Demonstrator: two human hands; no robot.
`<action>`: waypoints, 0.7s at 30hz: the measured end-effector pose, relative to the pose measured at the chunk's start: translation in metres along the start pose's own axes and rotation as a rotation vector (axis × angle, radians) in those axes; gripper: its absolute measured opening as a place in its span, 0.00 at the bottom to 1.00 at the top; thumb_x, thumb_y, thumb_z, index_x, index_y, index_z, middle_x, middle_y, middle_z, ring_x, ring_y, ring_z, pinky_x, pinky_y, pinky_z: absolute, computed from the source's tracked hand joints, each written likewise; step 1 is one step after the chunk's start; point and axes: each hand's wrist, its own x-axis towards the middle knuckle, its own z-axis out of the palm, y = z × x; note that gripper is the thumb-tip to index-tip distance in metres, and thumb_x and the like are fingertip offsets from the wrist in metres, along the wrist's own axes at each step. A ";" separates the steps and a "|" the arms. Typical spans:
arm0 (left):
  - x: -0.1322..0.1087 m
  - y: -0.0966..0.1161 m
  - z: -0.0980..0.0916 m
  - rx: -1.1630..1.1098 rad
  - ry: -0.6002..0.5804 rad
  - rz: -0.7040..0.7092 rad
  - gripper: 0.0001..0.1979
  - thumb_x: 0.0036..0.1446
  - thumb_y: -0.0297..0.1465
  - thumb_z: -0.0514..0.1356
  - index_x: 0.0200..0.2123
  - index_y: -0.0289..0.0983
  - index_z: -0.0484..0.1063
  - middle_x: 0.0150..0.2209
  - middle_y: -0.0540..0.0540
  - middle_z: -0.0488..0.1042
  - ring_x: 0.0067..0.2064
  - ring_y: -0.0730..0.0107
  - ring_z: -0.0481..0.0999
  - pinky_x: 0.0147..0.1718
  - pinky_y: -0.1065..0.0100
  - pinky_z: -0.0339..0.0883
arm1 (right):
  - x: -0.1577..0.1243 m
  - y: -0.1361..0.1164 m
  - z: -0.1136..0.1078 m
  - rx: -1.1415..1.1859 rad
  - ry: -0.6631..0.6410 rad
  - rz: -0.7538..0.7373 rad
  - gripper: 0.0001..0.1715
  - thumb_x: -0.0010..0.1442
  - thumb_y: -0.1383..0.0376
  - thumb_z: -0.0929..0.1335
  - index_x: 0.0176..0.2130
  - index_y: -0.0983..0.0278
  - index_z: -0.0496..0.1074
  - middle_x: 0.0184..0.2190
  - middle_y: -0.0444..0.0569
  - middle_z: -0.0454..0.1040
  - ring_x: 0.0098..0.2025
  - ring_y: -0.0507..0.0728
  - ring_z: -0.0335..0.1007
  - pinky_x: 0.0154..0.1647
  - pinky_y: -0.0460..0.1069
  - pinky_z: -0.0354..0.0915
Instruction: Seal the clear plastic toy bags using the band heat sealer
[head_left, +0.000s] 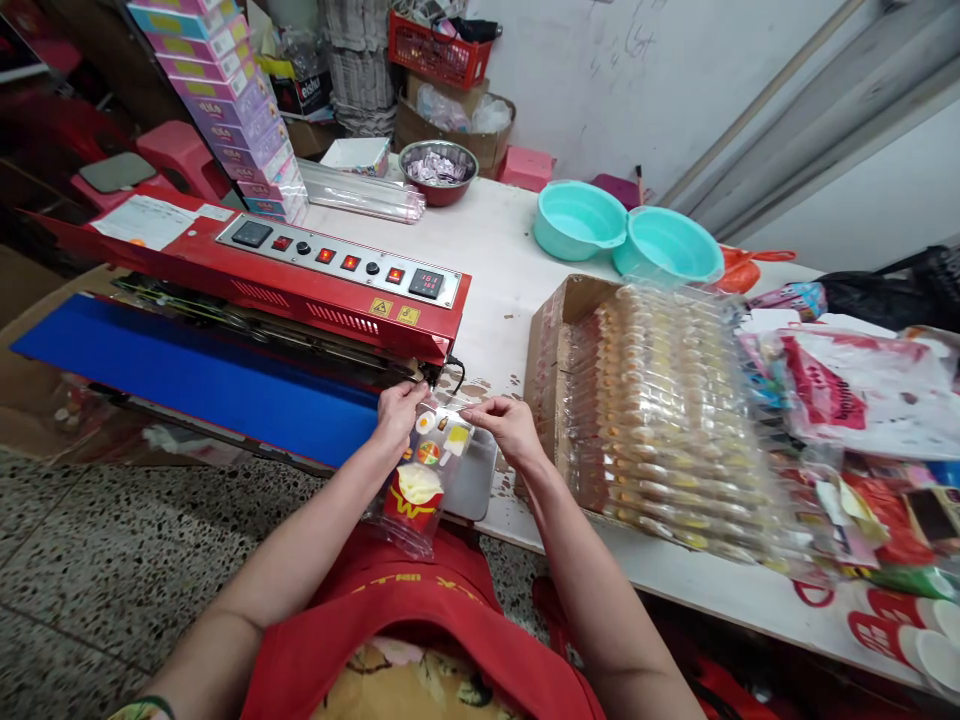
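A clear plastic bag [417, 465] hangs from both hands in front of the red apron. Inside it show a red fries carton with yellow marking, a fried-egg piece, a yellow popsicle shape and a round pizza-like piece. My left hand [400, 410] pinches the bag's upper left corner, close to the end of the red band sealing machine [337, 280]. At the upper right corner, my right hand [506, 425] holds the edge between thumb and finger. The machine's blue conveyor belt [202, 375] stretches off to the left, and its display is lit.
A cardboard box [551, 350] of stacked clear packs stands right of my right hand. Two turquoise basins [577, 215], a metal bowl [457, 160] of small packets and a tall stack of boxes [240, 130] stand farther back. Paper cups [892, 640] lie at the right edge.
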 end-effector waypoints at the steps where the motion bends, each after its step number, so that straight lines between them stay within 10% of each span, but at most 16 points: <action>1: 0.002 0.000 0.001 -0.002 0.013 0.000 0.17 0.40 0.42 0.69 0.23 0.34 0.71 0.18 0.48 0.73 0.19 0.71 0.71 0.19 0.72 0.62 | 0.000 0.001 0.003 0.024 0.019 -0.006 0.18 0.36 0.55 0.79 0.20 0.65 0.75 0.27 0.50 0.79 0.31 0.56 0.74 0.34 0.50 0.68; 14: 0.003 0.020 -0.025 0.015 -0.114 -0.253 0.19 0.38 0.30 0.72 0.35 0.34 0.71 0.29 0.42 0.79 0.24 0.68 0.78 0.21 0.72 0.70 | 0.022 0.019 0.016 0.091 0.228 0.017 0.19 0.33 0.57 0.80 0.22 0.65 0.74 0.21 0.46 0.76 0.21 0.50 0.66 0.23 0.46 0.62; 21: 0.012 0.022 -0.043 -0.057 0.038 -0.193 0.19 0.37 0.24 0.69 0.35 0.35 0.68 0.27 0.44 0.78 0.23 0.66 0.78 0.20 0.72 0.69 | 0.050 0.017 0.044 0.221 0.184 0.098 0.26 0.29 0.57 0.80 0.28 0.65 0.72 0.21 0.44 0.75 0.23 0.52 0.70 0.26 0.48 0.67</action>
